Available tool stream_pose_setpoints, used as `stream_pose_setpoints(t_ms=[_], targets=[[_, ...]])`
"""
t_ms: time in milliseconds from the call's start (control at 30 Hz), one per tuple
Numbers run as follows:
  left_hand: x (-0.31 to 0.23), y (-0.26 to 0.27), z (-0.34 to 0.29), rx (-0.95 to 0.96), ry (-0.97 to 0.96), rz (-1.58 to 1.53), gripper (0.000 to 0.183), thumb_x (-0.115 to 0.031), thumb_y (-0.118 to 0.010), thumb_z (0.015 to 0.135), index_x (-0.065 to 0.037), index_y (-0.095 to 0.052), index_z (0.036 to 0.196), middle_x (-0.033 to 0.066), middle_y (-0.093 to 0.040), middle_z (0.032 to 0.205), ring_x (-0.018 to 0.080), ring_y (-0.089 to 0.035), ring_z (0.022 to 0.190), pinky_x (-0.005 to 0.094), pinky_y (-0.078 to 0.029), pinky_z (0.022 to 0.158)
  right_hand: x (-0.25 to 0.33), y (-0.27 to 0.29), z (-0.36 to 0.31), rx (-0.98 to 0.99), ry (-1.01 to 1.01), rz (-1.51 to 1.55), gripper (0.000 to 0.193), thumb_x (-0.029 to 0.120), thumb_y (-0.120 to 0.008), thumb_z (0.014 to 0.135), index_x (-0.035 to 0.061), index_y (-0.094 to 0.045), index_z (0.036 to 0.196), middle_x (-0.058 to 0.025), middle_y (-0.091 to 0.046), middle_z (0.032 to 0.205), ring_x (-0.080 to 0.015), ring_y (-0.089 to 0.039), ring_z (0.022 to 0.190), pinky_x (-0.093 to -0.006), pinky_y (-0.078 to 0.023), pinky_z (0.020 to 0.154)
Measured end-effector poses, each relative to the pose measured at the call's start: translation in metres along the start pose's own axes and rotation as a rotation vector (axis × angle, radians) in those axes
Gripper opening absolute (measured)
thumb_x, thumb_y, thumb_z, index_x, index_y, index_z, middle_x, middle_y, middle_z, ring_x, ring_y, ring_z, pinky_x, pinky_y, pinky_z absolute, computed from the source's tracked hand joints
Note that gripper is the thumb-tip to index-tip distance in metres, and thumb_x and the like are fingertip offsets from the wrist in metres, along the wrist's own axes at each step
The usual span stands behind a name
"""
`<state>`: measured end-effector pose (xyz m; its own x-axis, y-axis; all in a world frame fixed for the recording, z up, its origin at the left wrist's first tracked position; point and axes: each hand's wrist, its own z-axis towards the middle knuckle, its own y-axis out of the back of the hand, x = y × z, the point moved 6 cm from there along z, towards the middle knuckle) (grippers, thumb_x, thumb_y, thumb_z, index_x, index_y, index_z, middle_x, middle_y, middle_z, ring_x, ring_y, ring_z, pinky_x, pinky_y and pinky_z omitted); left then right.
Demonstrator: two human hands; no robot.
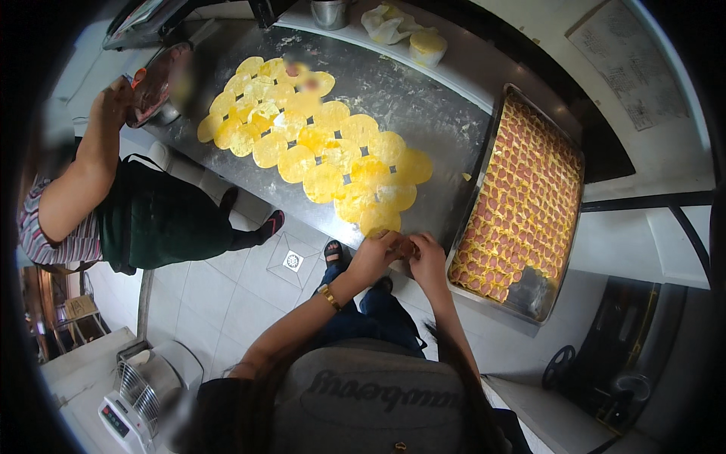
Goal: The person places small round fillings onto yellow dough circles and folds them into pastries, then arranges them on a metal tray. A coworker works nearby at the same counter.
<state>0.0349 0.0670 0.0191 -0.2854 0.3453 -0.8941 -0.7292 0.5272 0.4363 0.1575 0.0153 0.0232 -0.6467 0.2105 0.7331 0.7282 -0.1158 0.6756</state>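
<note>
My left hand (380, 252), its wrist wearing a gold-coloured watch, meets my right hand (428, 262) at the near edge of a dark metal table (454, 144). The fingers of both are closed on a small piece of filled dough (407, 248); its reddish-brown filling shows, but the fingers hide most of the rest. Just beyond them, thin yellow dough rounds (325, 183) lie in overlapping rows, running to the far left. To my right, a large metal tray (535, 321) is mostly covered with small yellow dough pieces holding pinkish-brown filling.
At the left a co-worker's hand (115, 102) is by a bowl of reddish filling (155, 87) with an orange-handled tool. A raised shelf (378, 47) at the back carries a metal pot (330, 13) and a whitish tub (428, 47). A scale (125, 424) stands at lower left.
</note>
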Motion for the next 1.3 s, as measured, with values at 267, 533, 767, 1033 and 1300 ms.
stream_pose_setpoints(t_ms=[267,533,767,1033,1300], targets=[[0.005,0.0,0.003,0.022,0.103,-0.077,0.023,-0.005,-0.069,0.075,0.001,-0.057,0.094,0.0158,-0.063,0.086,0.0305,-0.065,0.08,0.0352,-0.051,0.068,-0.001,-0.004,-0.001,-0.093,0.008,-0.14,0.04,-0.009,-0.059,0.066,0.0011,-0.06,0.104,-0.0165,-0.056,0.099,-0.035,-0.057,0.094,-0.0412,-0.049,0.081],[0.007,-0.001,0.008,0.034,0.067,0.028,0.02,-0.007,-0.068,0.075,-0.001,-0.059,0.092,0.0154,-0.062,0.087,0.0333,-0.061,0.082,0.0396,-0.049,0.073,0.009,0.005,0.002,-0.059,-0.02,-0.128,0.038,-0.01,-0.057,0.067,0.0023,-0.06,0.103,-0.0156,-0.056,0.1,-0.0359,-0.057,0.094,-0.0422,-0.048,0.079],[-0.002,0.003,0.009,-0.05,0.069,-0.002,0.022,-0.009,-0.067,0.077,-0.002,-0.059,0.097,0.0164,-0.063,0.088,0.0342,-0.061,0.084,0.0394,-0.048,0.076,0.009,0.008,0.004,-0.083,-0.052,-0.014,0.035,-0.008,-0.058,0.068,0.0035,-0.061,0.1,-0.0143,-0.058,0.099,-0.0367,-0.058,0.091,-0.0425,-0.049,0.077],[0.013,-0.01,0.0,-0.037,0.201,-0.183,0.025,-0.008,-0.068,0.077,-0.002,-0.058,0.099,0.0163,-0.064,0.086,0.0318,-0.063,0.082,0.0386,-0.05,0.069,0.004,0.007,0.005,-0.111,-0.006,0.02,0.032,-0.006,-0.059,0.069,0.0035,-0.063,0.099,-0.0121,-0.06,0.102,-0.0334,-0.058,0.094,-0.0402,-0.049,0.08],[0.013,-0.007,-0.001,-0.023,0.2,-0.08,0.024,-0.004,-0.068,0.076,-0.001,-0.058,0.098,0.0149,-0.064,0.086,0.0288,-0.065,0.082,0.0355,-0.052,0.072,0.015,0.012,0.002,-0.096,0.019,0.013,0.038,-0.006,-0.058,0.07,0.0047,-0.062,0.107,-0.0129,-0.059,0.101,-0.0347,-0.057,0.094,-0.0405,-0.048,0.083]])
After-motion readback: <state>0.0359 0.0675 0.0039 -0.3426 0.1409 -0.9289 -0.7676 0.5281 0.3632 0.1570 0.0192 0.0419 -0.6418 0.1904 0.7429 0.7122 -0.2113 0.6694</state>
